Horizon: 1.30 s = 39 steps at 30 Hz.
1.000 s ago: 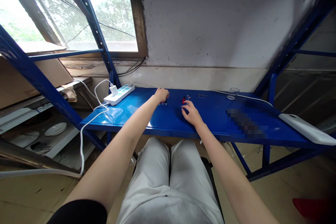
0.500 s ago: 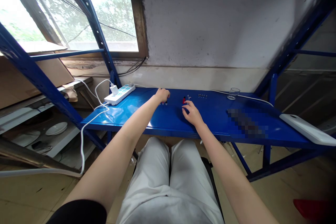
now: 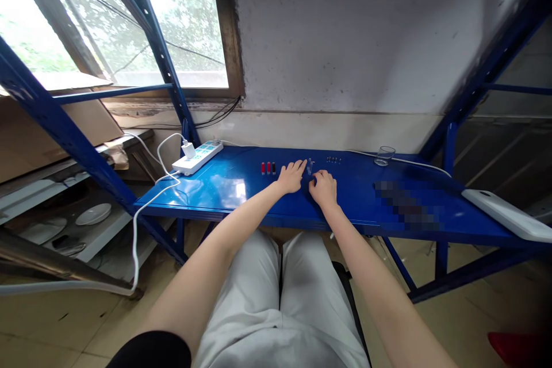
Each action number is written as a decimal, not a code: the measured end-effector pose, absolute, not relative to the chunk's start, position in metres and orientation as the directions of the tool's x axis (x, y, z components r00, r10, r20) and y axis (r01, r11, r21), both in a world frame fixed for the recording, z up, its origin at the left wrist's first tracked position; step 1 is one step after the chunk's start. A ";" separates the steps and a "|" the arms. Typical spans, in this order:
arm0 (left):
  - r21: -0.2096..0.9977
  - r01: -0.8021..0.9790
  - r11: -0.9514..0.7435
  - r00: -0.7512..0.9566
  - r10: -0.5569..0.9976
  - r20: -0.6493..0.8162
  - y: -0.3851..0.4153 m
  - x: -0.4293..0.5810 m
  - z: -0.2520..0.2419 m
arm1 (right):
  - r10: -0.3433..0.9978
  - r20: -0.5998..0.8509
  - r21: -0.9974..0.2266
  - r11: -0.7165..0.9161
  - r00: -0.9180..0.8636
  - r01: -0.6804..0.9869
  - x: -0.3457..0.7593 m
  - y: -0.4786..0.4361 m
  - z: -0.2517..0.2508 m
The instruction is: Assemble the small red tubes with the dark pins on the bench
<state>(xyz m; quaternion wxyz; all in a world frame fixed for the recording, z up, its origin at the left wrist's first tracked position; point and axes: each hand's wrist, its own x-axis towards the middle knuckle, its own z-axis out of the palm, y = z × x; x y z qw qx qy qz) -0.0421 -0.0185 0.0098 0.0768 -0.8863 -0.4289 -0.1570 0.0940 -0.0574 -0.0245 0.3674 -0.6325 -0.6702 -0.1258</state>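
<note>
On the blue table (image 3: 224, 201), my left hand (image 3: 293, 176) reaches in low over the surface with its fingers spread. Its fingertips are beside a small clear object (image 3: 310, 165). Just right of that object is my right hand (image 3: 324, 187), its thumb and forefinger curled close together; whatever is between them is too small to make out. Two red pieces (image 3: 265, 168) and a black piece (image 3: 273, 168) stand in a row left of my left hand. Several tiny metallic parts (image 3: 333, 160) lie in a line behind my right hand.
A white power strip (image 3: 198, 158) with a plug and cable lies at the table's left end. Toward the right are a clear glass (image 3: 384, 155), a blurred dark object (image 3: 405, 204) and a white flat object (image 3: 504, 213). Blue posts flank the table.
My left hand has moved right from the row of small pieces to the clear object, uncovering the row. My right hand has shifted slightly right, its fingers more curled. The red piece near it no longer shows.
</note>
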 end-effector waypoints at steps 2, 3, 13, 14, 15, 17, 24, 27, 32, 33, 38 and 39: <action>0.031 0.816 -0.578 0.540 0.780 0.318 -0.017 -0.038 0.001 | 0.797 0.601 -0.294 0.156 0.056 0.943 0.094 -0.056 -0.025; 0.046 0.824 -0.565 0.527 0.794 0.304 -0.015 -0.037 -0.001 | 0.815 0.577 -0.295 0.152 0.049 0.943 0.094 -0.056 -0.024; 0.183 0.834 -0.520 0.391 0.792 0.468 -0.003 -0.027 -0.002 | 0.957 0.283 -0.292 0.021 0.066 0.956 0.091 -0.050 -0.016; 0.233 0.837 -0.495 0.347 0.809 0.475 -0.001 -0.025 -0.002 | 0.965 0.251 -0.298 0.006 0.073 0.954 0.092 -0.049 -0.015; 0.284 0.836 -0.470 0.302 0.825 0.477 0.000 -0.023 -0.002 | 0.972 0.224 -0.302 -0.006 0.077 0.953 0.092 -0.048 -0.014; 0.379 0.819 -0.431 0.229 0.851 0.473 0.003 -0.021 -0.003 | 0.980 0.186 -0.304 -0.016 0.075 0.953 0.092 -0.046 -0.013; 0.632 0.652 -0.419 0.074 0.865 0.497 -0.006 -0.038 -0.003 | 0.991 0.120 -0.313 -0.015 0.055 0.950 0.091 -0.040 -0.008; 0.735 0.550 -0.397 -0.026 0.871 0.490 -0.018 -0.049 -0.005 | 0.991 0.114 -0.321 -0.025 0.065 0.947 0.089 -0.036 -0.008; 0.848 0.365 -0.384 -0.135 0.880 0.456 -0.036 -0.062 -0.012 | 0.984 0.157 -0.330 -0.023 0.079 0.944 0.088 -0.033 -0.012; 0.860 0.339 -0.382 -0.150 0.880 0.450 -0.038 -0.064 -0.013 | 0.982 0.175 -0.328 -0.017 0.078 0.944 0.088 -0.033 -0.013; 0.863 0.298 -0.409 -0.173 0.865 0.470 -0.044 -0.067 -0.014 | 0.950 0.311 -0.265 0.050 0.036 0.963 0.085 -0.039 -0.018; 0.862 0.295 -0.412 -0.179 0.863 0.473 -0.044 -0.067 -0.014 | 0.935 0.355 -0.235 0.081 0.008 0.969 0.084 -0.041 -0.018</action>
